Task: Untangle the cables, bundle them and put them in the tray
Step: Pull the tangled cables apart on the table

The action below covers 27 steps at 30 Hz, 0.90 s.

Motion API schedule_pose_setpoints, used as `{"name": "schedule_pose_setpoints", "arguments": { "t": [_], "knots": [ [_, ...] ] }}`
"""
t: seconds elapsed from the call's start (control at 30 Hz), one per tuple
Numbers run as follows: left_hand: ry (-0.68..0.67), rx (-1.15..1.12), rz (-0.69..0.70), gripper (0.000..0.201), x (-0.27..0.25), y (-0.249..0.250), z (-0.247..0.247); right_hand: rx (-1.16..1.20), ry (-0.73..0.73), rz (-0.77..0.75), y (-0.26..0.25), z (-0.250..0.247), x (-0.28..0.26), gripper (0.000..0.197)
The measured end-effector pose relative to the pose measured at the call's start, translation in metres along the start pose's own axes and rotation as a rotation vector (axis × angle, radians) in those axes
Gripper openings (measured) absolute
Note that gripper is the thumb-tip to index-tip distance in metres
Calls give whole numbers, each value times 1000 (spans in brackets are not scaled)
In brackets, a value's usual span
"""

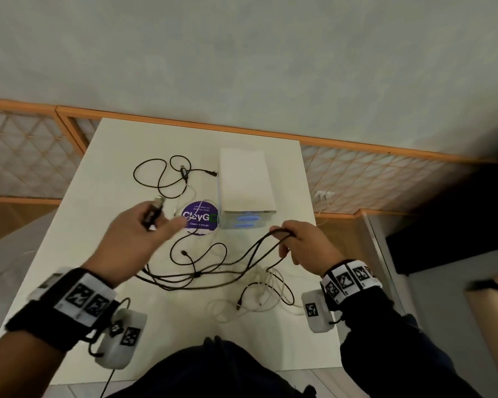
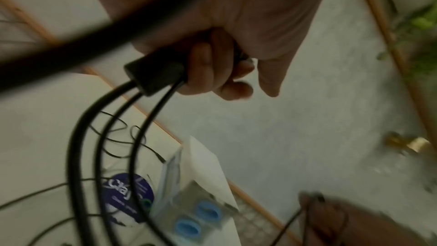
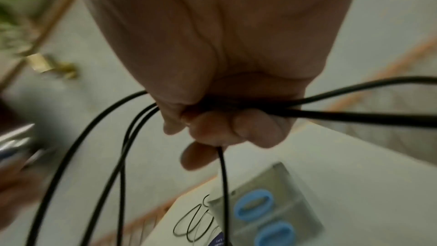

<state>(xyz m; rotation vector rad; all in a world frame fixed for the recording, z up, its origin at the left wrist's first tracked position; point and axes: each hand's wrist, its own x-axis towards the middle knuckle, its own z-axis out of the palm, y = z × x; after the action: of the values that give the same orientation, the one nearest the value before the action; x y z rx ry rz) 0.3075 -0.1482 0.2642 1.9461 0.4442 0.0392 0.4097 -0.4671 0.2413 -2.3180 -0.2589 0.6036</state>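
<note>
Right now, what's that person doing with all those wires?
They are sorting out tangled cables on a white table. The left hand holds up one black cable by its plug end, and the right hand grips several loops of black cable. More black and white cables lie loose and tangled on the table between the arms. The tray sits behind them, and no cable bundle shows in it yet.

The worktop (image 1: pixel 69 239) is seen from above and the near side by the head view, facing the far wall. Each wrist view is set close behind its own hand, aimed past the fingers. The white drawer box (image 1: pixel 246 182) with blue handles is shared by all three views.
</note>
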Motion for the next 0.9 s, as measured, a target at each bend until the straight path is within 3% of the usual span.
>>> {"name": "schedule_pose_setpoints", "arguments": {
  "t": [0.07,0.1,0.2,0.23,0.37,0.5,0.6,0.7,0.77,0.83,0.9],
  "knots": [
    [-131,5,38,33,-6,16,22,-282,-76,-122,-29,5,-6,40],
    [-226,11,53,39,-8,23,32,-378,-100,-187,-42,9,-9,39],
    [-454,66,133,44,-14,42,60,-310,-181,-281,-66,17,-11,17],
    [-496,59,151,39,-16,46,66,-264,-218,-283,-69,17,-11,23],
    [-492,111,158,37,-10,49,70,-58,-353,-192,-63,6,-9,44],
    [-420,118,120,33,-7,33,65,464,-485,-78,-56,10,-12,68],
    [-450,85,100,15,-5,28,59,647,-452,4,-51,22,-3,61],
    [-426,115,143,3,-1,27,43,459,-492,5,-32,38,6,44],
    [-388,106,171,11,0,31,27,252,-512,-10,-14,52,12,36],
    [-355,86,194,19,-3,37,12,-125,-474,-70,12,70,18,21],
    [-332,71,203,9,-8,42,-3,-502,-410,-120,37,86,24,22]
  ]
}}
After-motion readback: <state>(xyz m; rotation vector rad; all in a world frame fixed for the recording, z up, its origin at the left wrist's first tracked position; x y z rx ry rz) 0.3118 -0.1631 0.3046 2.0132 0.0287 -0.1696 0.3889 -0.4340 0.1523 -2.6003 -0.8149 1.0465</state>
